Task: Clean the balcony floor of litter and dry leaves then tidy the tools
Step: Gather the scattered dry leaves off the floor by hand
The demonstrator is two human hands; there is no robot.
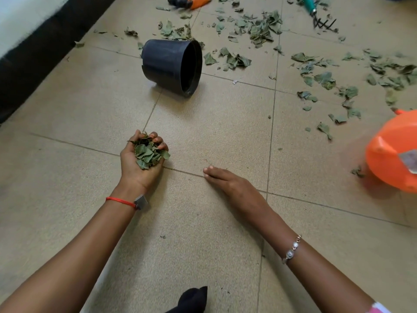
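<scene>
My left hand (135,164) is turned palm up, fingers curled round a handful of dry green leaves (147,152). My right hand (228,180) lies flat on the beige floor tiles (214,136) beside it, fingers straight, holding nothing. A black plastic pot (172,65) lies on its side farther ahead, mouth facing right. More dry leaves (259,28) are scattered across the far and right part of the floor. A green-handled hand rake (316,14) lies at the top right. An orange-and-black tool (189,1) lies at the top edge.
An orange plastic container (394,152) stands at the right edge. A dark skirting and white wall (33,41) run along the left. A dark sock-clad foot (194,299) shows at the bottom. Small leaf crumbs dot the near tiles.
</scene>
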